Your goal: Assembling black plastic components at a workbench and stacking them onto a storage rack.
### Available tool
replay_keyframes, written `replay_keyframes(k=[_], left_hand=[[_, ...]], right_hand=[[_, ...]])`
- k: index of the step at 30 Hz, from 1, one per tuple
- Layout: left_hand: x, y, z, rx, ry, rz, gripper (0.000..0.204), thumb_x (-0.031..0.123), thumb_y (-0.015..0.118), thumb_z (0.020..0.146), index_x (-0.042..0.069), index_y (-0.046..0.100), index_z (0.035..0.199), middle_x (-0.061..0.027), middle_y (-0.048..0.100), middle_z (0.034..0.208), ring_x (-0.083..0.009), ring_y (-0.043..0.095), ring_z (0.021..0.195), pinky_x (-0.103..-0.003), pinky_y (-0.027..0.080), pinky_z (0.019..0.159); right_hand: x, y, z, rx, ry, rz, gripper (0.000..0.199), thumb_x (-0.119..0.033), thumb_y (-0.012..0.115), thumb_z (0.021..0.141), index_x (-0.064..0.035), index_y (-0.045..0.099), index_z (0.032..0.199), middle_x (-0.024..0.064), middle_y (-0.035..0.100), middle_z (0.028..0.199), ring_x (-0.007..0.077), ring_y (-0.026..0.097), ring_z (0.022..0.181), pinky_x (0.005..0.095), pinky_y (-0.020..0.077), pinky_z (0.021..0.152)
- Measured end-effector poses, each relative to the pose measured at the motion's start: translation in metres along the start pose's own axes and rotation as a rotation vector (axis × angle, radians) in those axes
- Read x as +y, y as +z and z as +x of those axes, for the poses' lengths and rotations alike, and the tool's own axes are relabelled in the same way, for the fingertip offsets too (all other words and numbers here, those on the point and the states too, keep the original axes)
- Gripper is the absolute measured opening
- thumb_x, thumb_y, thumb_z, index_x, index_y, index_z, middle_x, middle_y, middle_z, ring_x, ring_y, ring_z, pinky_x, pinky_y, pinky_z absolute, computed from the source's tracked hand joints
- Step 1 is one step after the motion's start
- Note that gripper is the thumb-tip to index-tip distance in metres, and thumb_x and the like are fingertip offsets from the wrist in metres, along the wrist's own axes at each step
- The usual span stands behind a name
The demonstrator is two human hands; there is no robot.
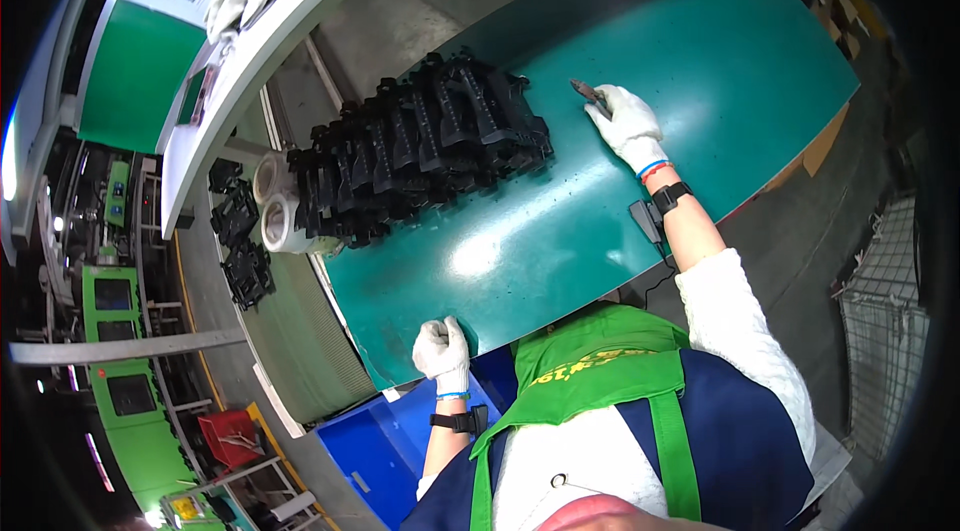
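My right hand (628, 123), in a white glove, is closed around a small pair of pliers (584, 90). The dark jaws point to the upper left, over the green tabletop (700, 61). My left hand (441, 348), gloved as well, rests near the table's front left edge with its fingers curled in. Whatever those fingers may hold is hidden. Between the hands and farther back, several black plastic parts (420, 136) stand packed in a long row. The row's right end is near the pliers but apart from them.
Two pale rolls (284, 223) stand by the row's left end. More black parts (246, 271) lie on a green conveyor belt (300, 351) at left. A white-edged shelf (235, 91) overhangs the far left. A blue bin (380, 451) sits below the near edge; a wire cage (885, 321) stands right.
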State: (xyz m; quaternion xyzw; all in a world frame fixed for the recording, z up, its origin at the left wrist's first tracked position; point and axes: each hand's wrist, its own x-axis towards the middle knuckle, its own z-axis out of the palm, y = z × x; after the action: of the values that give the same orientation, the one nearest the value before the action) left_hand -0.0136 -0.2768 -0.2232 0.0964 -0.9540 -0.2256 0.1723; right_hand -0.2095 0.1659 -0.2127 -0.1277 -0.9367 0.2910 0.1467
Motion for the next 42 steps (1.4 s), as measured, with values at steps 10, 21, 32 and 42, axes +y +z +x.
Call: replay_keyframes(k=[10,21,32,42], left_hand=[[0.001,0.003,0.001,-0.002,-0.012,0.021,0.032,0.027,0.078,0.089,0.008,0.06,0.07,-0.0096,0.058,0.06,-0.0256,0.055,0.051,-0.039,0.047,0.054],[-0.007,0.008,-0.001,-0.049,-0.039,0.013,0.031,0.019,0.077,0.094,0.007,0.053,0.077,0.0,0.049,0.064,-0.0106,0.042,0.057,-0.031,0.043,0.055],[-0.012,0.012,-0.001,-0.012,-0.075,-0.008,0.032,0.028,0.079,0.091,0.007,0.059,0.075,-0.0048,0.057,0.061,-0.0176,0.051,0.053,-0.036,0.047,0.054],[-0.017,0.019,-0.001,0.056,-0.024,-0.142,0.023,0.022,0.078,0.091,0.004,0.067,0.098,-0.0019,0.057,0.062,-0.0148,0.051,0.054,-0.032,0.048,0.056]], right_hand=[[-0.003,-0.001,0.004,-0.104,-0.011,-0.07,0.029,-0.032,0.066,0.096,-0.014,0.069,0.12,0.0135,0.071,0.113,0.0363,0.068,0.106,0.0483,0.0542,0.091],[0.0,0.0,0.002,-0.142,-0.085,-0.14,0.021,-0.027,0.063,0.097,-0.0138,0.069,0.113,0.0126,0.072,0.108,0.0342,0.07,0.103,0.0484,0.0567,0.086],[-0.002,-0.002,0.004,-0.162,-0.093,-0.13,0.021,-0.026,0.063,0.097,-0.0139,0.07,0.112,0.0127,0.071,0.109,0.035,0.069,0.104,0.0484,0.0561,0.088],[-0.006,-0.005,0.004,-0.201,-0.063,-0.152,0.02,-0.026,0.063,0.096,-0.0146,0.069,0.113,0.0125,0.071,0.108,0.0347,0.069,0.104,0.0481,0.0561,0.087]])
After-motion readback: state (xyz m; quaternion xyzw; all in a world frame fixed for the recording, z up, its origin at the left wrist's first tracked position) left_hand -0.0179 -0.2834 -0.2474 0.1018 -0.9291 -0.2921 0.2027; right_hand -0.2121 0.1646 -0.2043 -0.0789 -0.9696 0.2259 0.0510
